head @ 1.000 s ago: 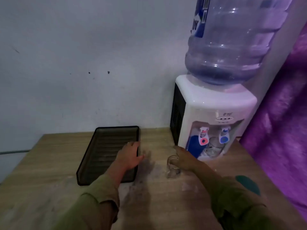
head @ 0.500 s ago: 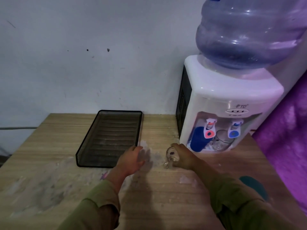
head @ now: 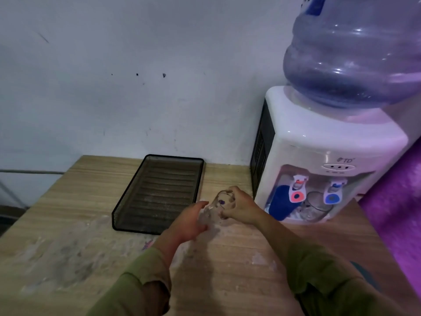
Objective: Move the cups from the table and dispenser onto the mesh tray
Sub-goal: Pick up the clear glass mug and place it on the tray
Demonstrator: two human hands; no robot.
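A clear glass cup (head: pixel 217 207) is tilted above the table, just right of the black mesh tray (head: pixel 127 201). My right hand (head: pixel 241 208) grips the cup near its rim. My left hand (head: pixel 190 221) touches the cup's lower end with fingers curled around it. The tray holds nothing. A blue cup (head: pixel 279 205) stands in the white water dispenser (head: pixel 314 156) under the red tap. A second clear glass cup (head: pixel 313 207) sits in the dispenser's bay between the taps.
The wooden table (head: pixel 68 247) has pale smears on its left part. A large water bottle (head: pixel 355 51) tops the dispenser. A purple cloth (head: pixel 401 201) hangs at the right edge. A grey wall stands behind the tray.
My right hand has lifted the clear cup off the table and tilted it toward the tray. My left hand has moved right from the tray's corner to the cup.
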